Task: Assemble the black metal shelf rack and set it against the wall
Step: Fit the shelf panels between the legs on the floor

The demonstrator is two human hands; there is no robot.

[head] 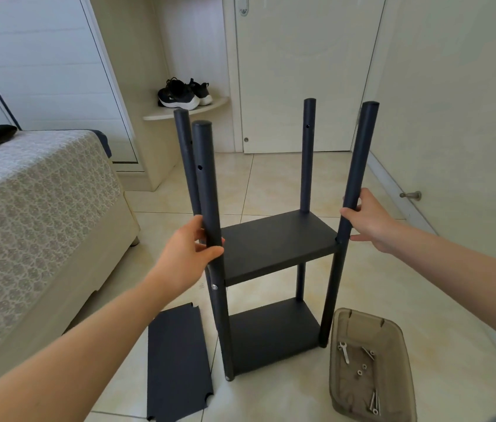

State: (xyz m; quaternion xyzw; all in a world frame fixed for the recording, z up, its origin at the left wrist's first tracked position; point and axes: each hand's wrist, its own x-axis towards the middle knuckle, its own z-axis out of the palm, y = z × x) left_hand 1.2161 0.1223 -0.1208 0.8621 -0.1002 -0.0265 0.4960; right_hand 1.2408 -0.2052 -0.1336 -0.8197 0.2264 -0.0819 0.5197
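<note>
The black metal rack (274,242) stands upright on the tiled floor with two shelves fitted between its round posts. My left hand (191,248) grips the near left post (208,190) just above the upper shelf. My right hand (368,220) holds the near right post (354,184) at about the same height, fingers and thumb around it. A loose black shelf panel (176,360) lies flat on the floor to the left of the rack.
A translucent brown tray (341,360) with a small wrench, bolts and washers sits on the floor at the right. A bed (36,214) stands at the left. A white door (301,71) and wall are behind, with sneakers (182,92) on a corner ledge.
</note>
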